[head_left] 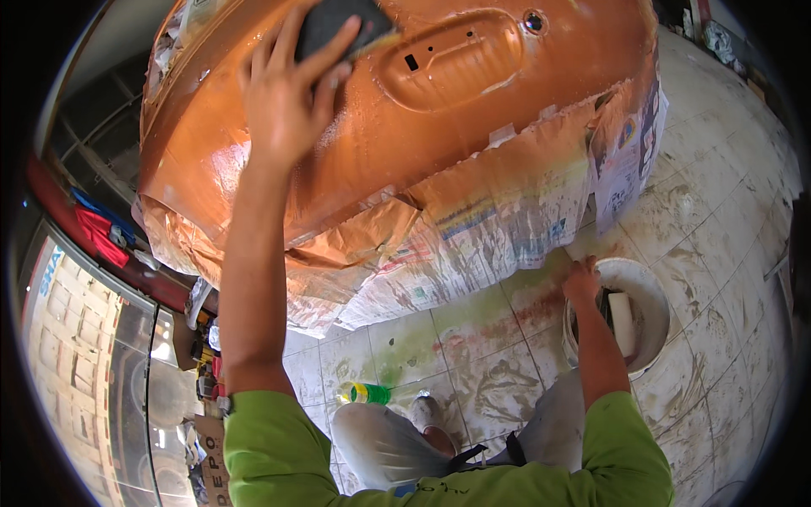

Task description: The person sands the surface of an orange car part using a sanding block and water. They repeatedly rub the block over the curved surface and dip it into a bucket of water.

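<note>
A large orange car body panel [422, 110] fills the top of the view, its lower part masked with newspaper [498, 220]. My left hand [287, 93] presses a dark sanding block [338, 25] flat against the wet orange surface near the panel's upper edge. My right hand [581, 280] reaches down to the rim of a white bucket [655, 296] on the floor and rests there; a white roll [623, 321] lies inside. Whether the right hand's fingers grip anything is hidden.
Stained pale floor tiles [718, 220] spread to the right and below the panel. A green and yellow bottle [367, 393] lies on the floor by my knee. Shelving and a red cloth [97, 237] stand at the left. Clutter lies at the top right.
</note>
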Demonstrator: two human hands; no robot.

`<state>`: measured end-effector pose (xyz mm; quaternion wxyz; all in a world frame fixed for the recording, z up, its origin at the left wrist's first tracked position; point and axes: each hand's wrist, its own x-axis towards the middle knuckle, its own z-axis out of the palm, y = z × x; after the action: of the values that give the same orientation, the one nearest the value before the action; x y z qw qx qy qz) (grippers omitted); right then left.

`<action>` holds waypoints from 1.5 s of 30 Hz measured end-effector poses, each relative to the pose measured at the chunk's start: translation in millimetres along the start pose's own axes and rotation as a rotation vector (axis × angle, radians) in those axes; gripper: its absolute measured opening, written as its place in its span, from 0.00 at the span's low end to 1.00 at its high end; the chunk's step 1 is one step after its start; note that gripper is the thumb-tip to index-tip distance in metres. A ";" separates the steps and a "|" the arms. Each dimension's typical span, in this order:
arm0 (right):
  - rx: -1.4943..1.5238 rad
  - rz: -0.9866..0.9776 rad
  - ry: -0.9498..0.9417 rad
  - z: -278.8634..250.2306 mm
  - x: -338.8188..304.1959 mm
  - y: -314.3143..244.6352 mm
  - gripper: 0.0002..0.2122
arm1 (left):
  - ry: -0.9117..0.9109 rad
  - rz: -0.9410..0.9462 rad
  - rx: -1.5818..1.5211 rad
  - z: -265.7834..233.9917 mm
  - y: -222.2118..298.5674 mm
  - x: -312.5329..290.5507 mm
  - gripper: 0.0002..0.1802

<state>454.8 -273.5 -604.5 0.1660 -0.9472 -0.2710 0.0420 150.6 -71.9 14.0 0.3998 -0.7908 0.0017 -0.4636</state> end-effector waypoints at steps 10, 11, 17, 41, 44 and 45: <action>0.030 0.036 0.000 -26.0 -23.1 -24.0 0.21 | -0.188 0.038 -0.042 -13.7 5.3 -30.5 0.33; 0.016 0.017 0.002 -21.2 -20.0 -23.9 0.21 | -0.142 0.012 -0.011 -4.9 4.5 -14.8 0.32; -0.050 -0.072 0.020 -58.4 -31.4 19.3 0.30 | -0.266 0.053 -0.046 -23.9 49.2 -136.2 0.32; -0.218 0.268 0.115 -110.7 7.8 185.2 0.40 | -0.295 0.347 -0.054 90.9 168.0 64.7 0.26; -0.222 0.298 0.125 -117.5 3.6 199.1 0.39 | -0.336 0.363 -0.111 54.0 129.0 21.6 0.23; -0.215 0.302 0.128 -115.4 2.1 198.6 0.39 | -0.351 0.356 -0.106 30.4 99.0 -21.0 0.21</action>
<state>575.3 -464.6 -562.8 0.0727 -0.9901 -0.1175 -0.0232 197.4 -112.3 -71.7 0.4272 -0.8662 0.0960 -0.2407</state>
